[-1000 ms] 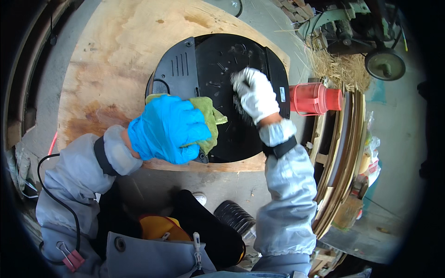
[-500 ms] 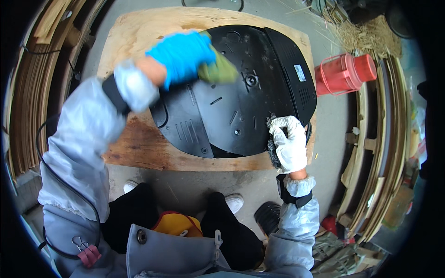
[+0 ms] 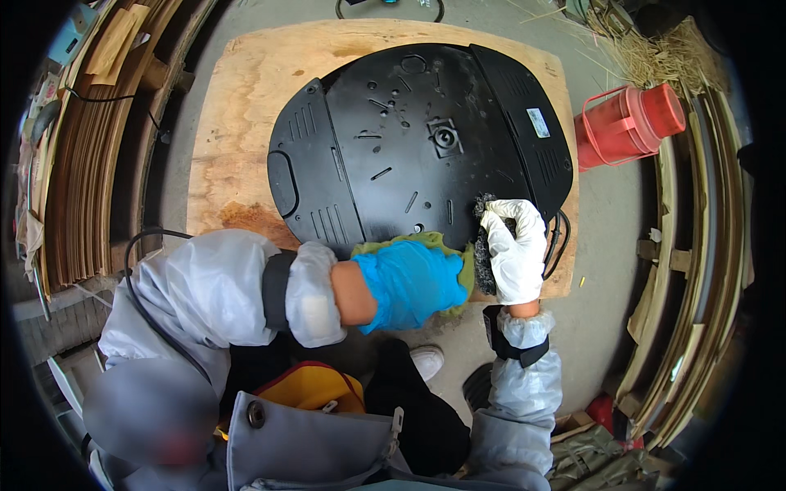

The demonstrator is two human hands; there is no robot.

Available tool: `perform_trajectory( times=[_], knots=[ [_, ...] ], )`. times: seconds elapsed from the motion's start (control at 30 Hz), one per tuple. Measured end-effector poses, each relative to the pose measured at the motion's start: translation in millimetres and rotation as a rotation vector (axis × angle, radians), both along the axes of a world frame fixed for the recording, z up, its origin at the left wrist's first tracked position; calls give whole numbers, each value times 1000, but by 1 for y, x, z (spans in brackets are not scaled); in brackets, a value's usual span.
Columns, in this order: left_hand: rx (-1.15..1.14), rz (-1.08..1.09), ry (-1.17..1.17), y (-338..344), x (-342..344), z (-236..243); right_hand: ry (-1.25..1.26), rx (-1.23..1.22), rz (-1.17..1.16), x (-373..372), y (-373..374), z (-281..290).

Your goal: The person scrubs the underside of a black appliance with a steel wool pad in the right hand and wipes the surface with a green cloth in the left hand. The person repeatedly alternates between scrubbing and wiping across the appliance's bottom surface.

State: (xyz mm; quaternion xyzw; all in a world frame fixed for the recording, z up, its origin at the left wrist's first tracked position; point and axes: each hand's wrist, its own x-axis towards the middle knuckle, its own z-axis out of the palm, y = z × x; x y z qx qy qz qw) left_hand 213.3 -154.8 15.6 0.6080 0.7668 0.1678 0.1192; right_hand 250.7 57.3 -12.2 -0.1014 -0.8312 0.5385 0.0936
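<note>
A large, rounded black plastic casing (image 3: 393,164) with vent slots, small holes and a pale label lies flat on a wooden board. My left hand (image 3: 416,282), in a blue glove, holds a green cloth (image 3: 383,245) against the casing's near edge; its fingertips are hidden from view. Beside it, my right hand (image 3: 516,258), in a white glove, grips a dark, fuzzy scouring pad (image 3: 485,258) at the near right part of the casing. The thumb and fingers curl round the pad.
The wooden board (image 3: 233,155) carries the casing. A black cable (image 3: 559,245) loops out at its right side. A red vacuum flask (image 3: 626,127) lies right of the board. Stacked flat sheets (image 3: 86,188) stand at the left, with more (image 3: 684,270) at the right. Straw (image 3: 655,61) lies at the back right.
My left hand has swept with the green cloth from the casing's far left to its near edge, close to my right hand. The right hand with the pad has barely moved.
</note>
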Motion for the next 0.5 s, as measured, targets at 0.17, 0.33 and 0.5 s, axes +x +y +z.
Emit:
perform_trajectory(
  times=[0.17, 0.33, 0.5],
  knots=[
    [77, 279, 303, -45, -99, -4, 48, -220, -3, 13, 24, -8],
    [-56, 819, -257, -46, -205, -4, 77, -618, -138, 27, 42, -34],
    [-71, 232, 35, 19, -103, -17, 128, -951, -284, 28, 41, -47]
  ],
)
